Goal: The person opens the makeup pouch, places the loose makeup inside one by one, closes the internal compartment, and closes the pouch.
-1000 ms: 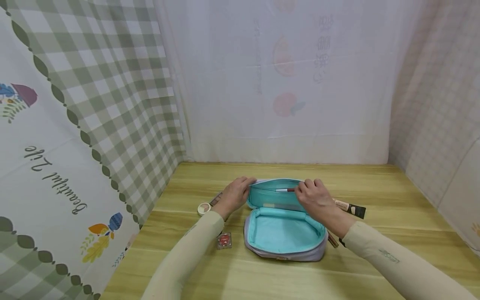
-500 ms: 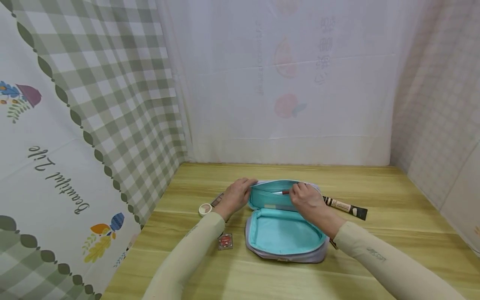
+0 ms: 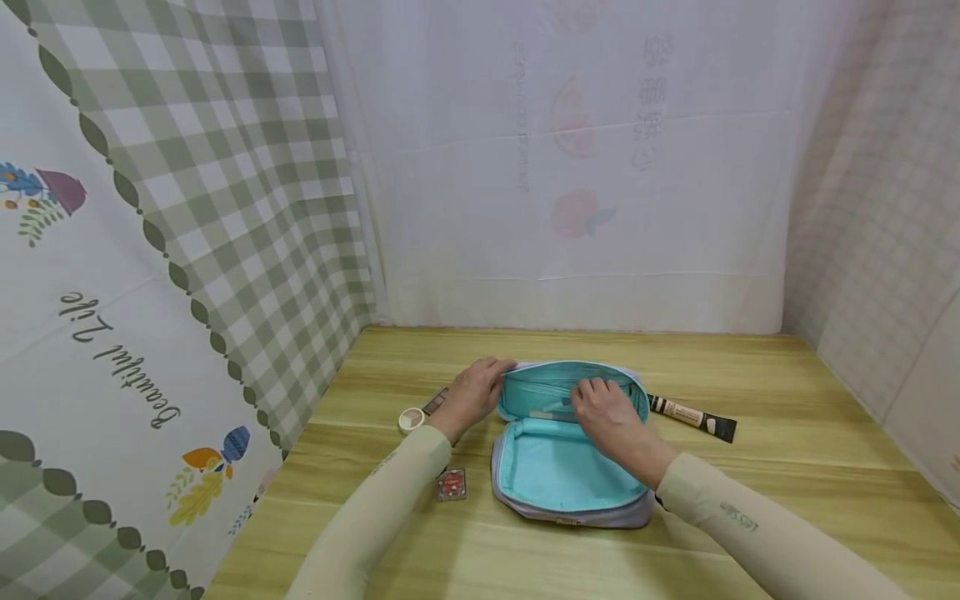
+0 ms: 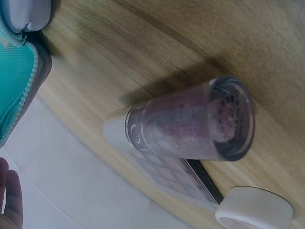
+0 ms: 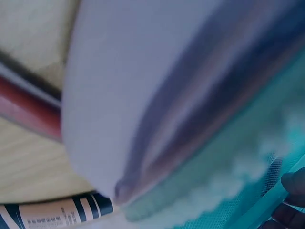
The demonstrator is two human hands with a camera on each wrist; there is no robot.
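Note:
An open lilac cosmetic bag (image 3: 573, 518) with turquoise lining sits on the table, its lid raised at the back. My left hand (image 3: 471, 396) holds the lid's left top edge; its fingertips (image 4: 12, 198) show at the border of the left wrist view. Inside the lid, at the mesh pocket (image 3: 525, 390), my right hand (image 3: 609, 412) grips a makeup brush (image 3: 557, 405). Only the brush's pale end shows, low in the pocket; the hand covers the rest. The right wrist view catches a few dark fingers (image 5: 290, 210) at the pocket's edge.
Left of the bag lie a red square compact (image 3: 452, 484), a round cream compact (image 3: 410, 419), a palette (image 3: 435, 401) and a glittery purple bottle (image 4: 176, 124). A black-and-beige tube (image 3: 693, 418) lies to the right. A red item (image 5: 28, 105) lies beside the bag.
My right hand has moved left and down inside the lid, carrying the brush deeper into the mesh pocket. The left hand has stayed on the lid's edge.

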